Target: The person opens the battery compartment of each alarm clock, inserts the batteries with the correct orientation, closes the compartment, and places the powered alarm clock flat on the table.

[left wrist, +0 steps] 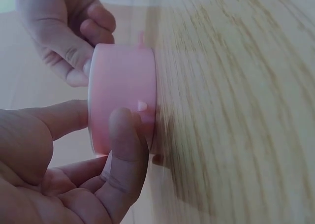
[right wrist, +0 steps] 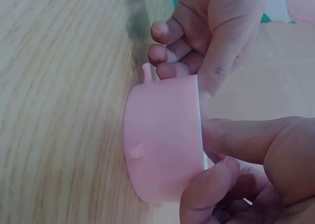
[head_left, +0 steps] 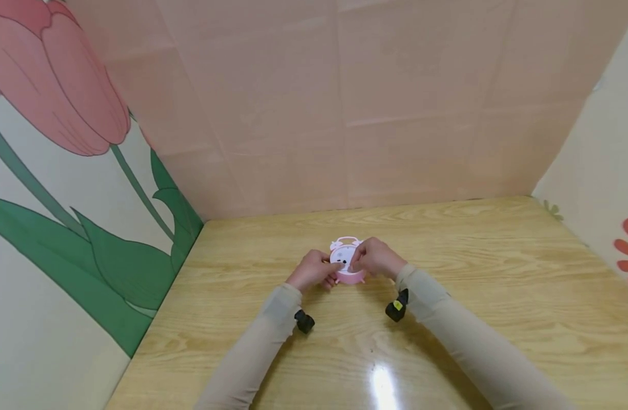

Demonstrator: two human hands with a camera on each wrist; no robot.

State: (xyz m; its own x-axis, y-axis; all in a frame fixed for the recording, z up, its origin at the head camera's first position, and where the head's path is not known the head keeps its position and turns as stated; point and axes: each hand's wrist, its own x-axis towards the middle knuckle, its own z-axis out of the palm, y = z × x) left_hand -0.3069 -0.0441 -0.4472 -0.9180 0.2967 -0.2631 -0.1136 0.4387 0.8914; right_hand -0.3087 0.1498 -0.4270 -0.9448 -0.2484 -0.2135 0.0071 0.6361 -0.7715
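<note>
A pink twin-bell alarm clock (head_left: 350,277) lies on its back on the table (head_left: 232,319), its white face up and its bells and handle toward the far side. My left hand (head_left: 314,269) grips the clock's left side, with the thumb over the face and curled fingers at the pink casing (left wrist: 123,81). From the right, my right hand (head_left: 375,256) reaches over the face; its thumb and bent fingers are at the rim, as the right wrist view shows. Small dark marks show near the middle of the face. The right fingers hide part of the dial.
A plain pinkish sheet (head_left: 345,114) hangs behind the table. On the left stands a panel with a large tulip (head_left: 62,74), and on the right a pale panel (head_left: 591,171) with a red flower. Black wrist cameras sit on both sleeves.
</note>
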